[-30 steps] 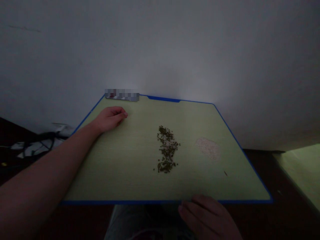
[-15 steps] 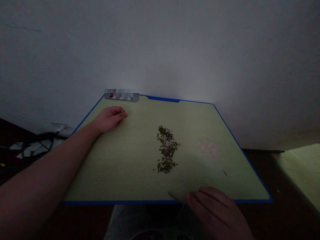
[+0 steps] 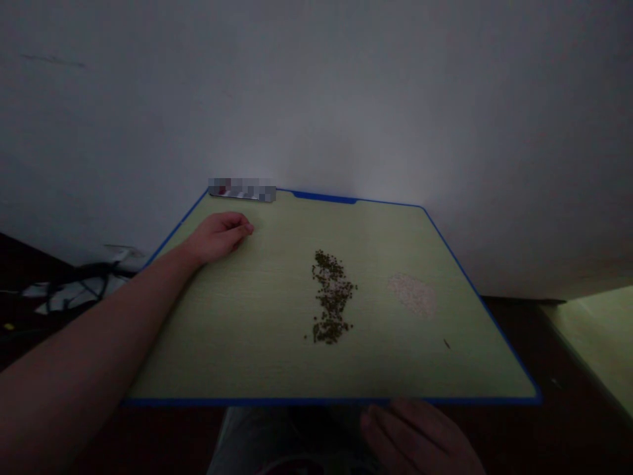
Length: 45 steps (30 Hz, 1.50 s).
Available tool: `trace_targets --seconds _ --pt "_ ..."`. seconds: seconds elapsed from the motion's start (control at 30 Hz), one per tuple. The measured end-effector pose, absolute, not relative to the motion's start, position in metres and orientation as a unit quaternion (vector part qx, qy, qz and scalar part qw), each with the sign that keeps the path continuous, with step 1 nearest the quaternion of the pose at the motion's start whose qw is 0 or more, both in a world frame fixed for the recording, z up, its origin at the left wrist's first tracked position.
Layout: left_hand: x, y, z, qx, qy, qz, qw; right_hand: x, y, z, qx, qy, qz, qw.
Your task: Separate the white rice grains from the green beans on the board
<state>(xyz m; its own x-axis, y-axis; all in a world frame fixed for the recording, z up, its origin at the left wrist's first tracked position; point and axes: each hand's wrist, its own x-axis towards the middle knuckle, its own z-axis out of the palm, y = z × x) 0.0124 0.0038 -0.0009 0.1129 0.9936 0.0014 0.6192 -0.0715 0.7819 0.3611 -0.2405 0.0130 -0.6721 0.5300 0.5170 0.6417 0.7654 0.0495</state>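
The left hand (image 3: 217, 236) and forearm (image 3: 99, 336) are bare; grey trousers (image 3: 242, 442) cover the lap.

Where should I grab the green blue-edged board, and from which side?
Probably the near blue edge of the green board, coming from the front, where the right hand sits just below it: that straight edge is closest and bare, well clear of the loose dark grains lying on top.

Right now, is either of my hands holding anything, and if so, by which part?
The left hand rests curled on the blue-edged green board, holding nothing visible. The right hand, below its near edge, is too dark to tell.
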Motion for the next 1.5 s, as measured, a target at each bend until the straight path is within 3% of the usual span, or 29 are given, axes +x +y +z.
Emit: trace_targets --seconds 0.37,0.77,0.97,1.5 --pt "0.016 0.002 0.003 0.666 0.604 0.294 0.325 0.297 -0.224 -0.012 -0.311 -0.894 -0.147 0.288" --pt "0.017 0.001 0.004 0.666 0.605 0.293 0.324 0.354 -0.235 -0.006 -0.388 -0.87 -0.195 0.233" --pt "0.017 0.001 0.003 0.661 0.605 0.295 0.332 0.344 -0.236 -0.006 -0.377 -0.862 -0.199 0.275" --pt "0.015 0.003 0.001 0.669 0.606 0.287 0.322 0.352 -0.234 -0.011 -0.38 -0.867 -0.167 0.275"
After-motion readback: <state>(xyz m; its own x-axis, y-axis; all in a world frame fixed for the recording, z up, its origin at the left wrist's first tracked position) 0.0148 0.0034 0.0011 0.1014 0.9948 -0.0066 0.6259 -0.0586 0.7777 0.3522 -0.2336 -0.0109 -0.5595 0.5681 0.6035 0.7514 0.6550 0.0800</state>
